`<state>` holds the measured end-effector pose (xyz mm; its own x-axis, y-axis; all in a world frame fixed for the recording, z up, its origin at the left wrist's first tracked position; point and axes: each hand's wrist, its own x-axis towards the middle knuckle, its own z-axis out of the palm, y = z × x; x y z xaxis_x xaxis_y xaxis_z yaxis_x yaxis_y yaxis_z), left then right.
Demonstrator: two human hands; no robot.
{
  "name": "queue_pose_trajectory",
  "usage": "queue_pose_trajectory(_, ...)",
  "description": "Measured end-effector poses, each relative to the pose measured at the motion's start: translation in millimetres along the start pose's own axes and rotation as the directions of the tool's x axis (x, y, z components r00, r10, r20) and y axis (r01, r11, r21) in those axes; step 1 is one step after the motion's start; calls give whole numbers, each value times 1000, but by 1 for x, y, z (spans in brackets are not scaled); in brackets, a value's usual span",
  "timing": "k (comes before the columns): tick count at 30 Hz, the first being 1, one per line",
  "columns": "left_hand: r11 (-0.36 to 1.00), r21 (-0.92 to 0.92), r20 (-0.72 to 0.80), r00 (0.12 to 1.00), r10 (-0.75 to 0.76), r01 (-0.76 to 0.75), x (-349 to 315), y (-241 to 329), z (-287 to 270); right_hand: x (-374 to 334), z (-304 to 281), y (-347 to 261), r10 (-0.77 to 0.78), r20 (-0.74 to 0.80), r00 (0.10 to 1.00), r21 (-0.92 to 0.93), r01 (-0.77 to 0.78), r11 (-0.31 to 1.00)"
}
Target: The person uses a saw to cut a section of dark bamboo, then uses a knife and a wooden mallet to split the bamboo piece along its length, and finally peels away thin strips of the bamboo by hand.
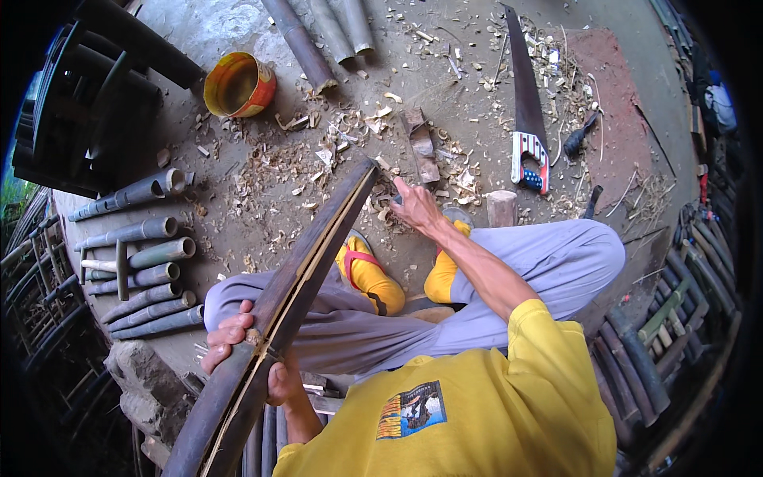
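Observation:
A long dark bamboo pole (298, 253) slants across my lap, split lengthwise with a pale raw line along the gap. Its far end rises above my feet, and its near end runs out at the lower edge. My left hand (230, 338) is closed round the pole near my left thigh, fingers on one side and thumb on the other. Just right of the pole's far end, my right hand (419, 208) is closed, its index finger bent. A small dark bit shows at its fingertips, too little to name. A wooden block (421, 147) lies on the ground beyond that hand.
Wood shavings (326, 151) litter the ground. A handsaw (528, 103) lies at the right, near a short wood stump (501, 208). At the left are a yellow-red bucket (238, 86), cut bamboo lengths (151, 276) and a rock (143, 374). More bamboo (632, 366) is stacked right.

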<state>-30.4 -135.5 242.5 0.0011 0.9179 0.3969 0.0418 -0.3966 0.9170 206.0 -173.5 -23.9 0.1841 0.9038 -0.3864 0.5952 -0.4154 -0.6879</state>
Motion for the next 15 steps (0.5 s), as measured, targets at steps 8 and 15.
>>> queue_pose_trajectory(8, 929, 355, 194, 964, -180, 102, 11, -45, 28, -2, -44, -53, -77, -166, 983, 159, 104, 982)
queue_pose_trajectory(15, 885, -213, 272, 895, -354, 415, 117, -59, 66, -34, -140, -110, -52, -463, 885, 275, 199, 941)
